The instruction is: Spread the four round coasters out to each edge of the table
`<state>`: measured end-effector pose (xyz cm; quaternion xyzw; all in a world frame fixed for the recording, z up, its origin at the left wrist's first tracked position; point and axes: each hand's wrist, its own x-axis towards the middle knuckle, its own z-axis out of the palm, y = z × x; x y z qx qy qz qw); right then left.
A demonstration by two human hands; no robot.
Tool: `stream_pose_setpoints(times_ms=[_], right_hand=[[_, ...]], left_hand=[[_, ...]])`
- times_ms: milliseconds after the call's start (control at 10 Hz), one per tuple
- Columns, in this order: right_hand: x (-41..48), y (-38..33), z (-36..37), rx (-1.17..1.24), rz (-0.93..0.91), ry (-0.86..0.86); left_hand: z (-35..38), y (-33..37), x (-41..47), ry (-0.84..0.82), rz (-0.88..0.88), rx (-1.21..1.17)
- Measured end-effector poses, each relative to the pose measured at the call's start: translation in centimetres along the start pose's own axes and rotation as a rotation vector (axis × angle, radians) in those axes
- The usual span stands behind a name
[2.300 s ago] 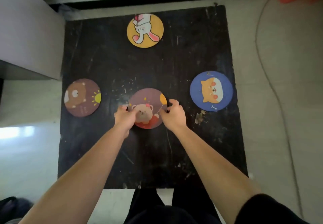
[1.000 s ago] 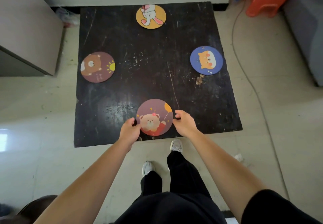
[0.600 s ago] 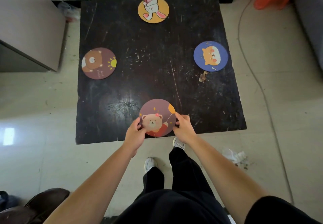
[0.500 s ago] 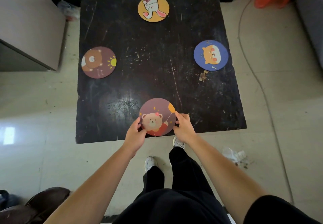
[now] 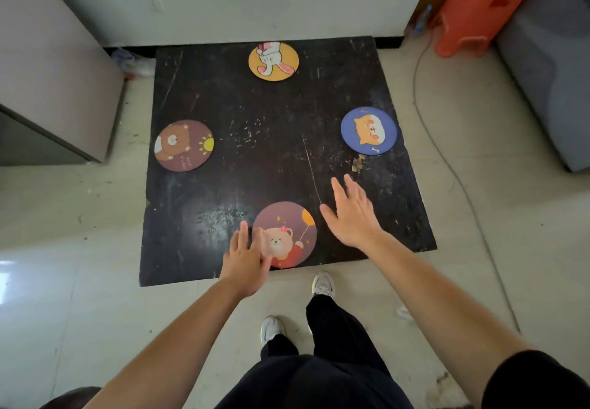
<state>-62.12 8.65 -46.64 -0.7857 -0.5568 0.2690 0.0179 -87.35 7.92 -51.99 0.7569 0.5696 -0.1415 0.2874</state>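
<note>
From the head camera, a square black scratched table point(image 5: 274, 159) stood on a pale tiled floor point(image 5: 64, 281), with four round printed coasters lying flat, one near each edge. The yellow coaster with a white rabbit point(image 5: 273, 61) lay at the far edge, the brown coaster with a bear and sun point(image 5: 184, 145) at the left edge, the blue coaster with an orange dog point(image 5: 369, 131) at the right edge, and the maroon coaster with a bear and balloon point(image 5: 285, 235) at the near edge.

The left hand point(image 5: 244, 261) was spread flat and empty, blurred, its fingers overlapping the near coaster's left rim; whether it touched the coaster could not be told. The right hand point(image 5: 351, 214) was open wide and empty, fingers splayed over bare tabletop just right of that coaster, clear of it.

An orange plastic stool point(image 5: 479, 9) stood on the floor beyond the table's far right corner.
</note>
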Motion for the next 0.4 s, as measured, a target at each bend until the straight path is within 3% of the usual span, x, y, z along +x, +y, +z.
stream_pose_setpoints(times_ms=[100,200,400], right_hand=[[0.4,-1.9,-5.0,0.010,-0.110,0.186],[-0.9,-4.4,-9.6,0.168,-0.239,0.306],[-7.8,-8.9,-17.2,0.759,-0.695,0.507]], left_hand=[[0.2,-0.1,0.1,-0.135,0.035,0.095],[0.6,-0.6,0.4,-0.308,-0.027,0.069],[0.8,-0.9,0.6,-0.318,-0.018,0.029]])
